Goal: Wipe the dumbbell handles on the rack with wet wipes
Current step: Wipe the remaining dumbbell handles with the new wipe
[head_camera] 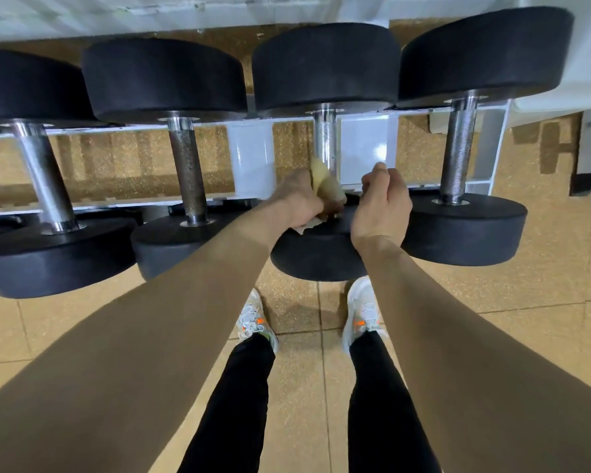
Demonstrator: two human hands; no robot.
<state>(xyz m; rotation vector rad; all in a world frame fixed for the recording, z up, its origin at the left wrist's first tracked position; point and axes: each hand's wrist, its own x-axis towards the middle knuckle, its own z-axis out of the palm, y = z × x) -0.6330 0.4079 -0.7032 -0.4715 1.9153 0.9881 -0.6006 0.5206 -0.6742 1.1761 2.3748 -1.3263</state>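
Several black dumbbells with steel handles lie across a white rack [249,155]. My left hand [296,199] grips a crumpled yellowish wet wipe [325,186] at the near end of the third dumbbell's handle [325,138], just above its front weight [318,257]. My right hand [382,203] hovers to the right of that handle with its fingers curled and nothing visible in them. The lower part of the handle is hidden behind the wipe and my hands.
Neighbouring handles stand at left [186,172], far left [43,175] and right [458,155]. My feet in white shoes [364,312] stand on the tan tiled floor [492,302] right below the rack. A white wall base runs behind the rack.
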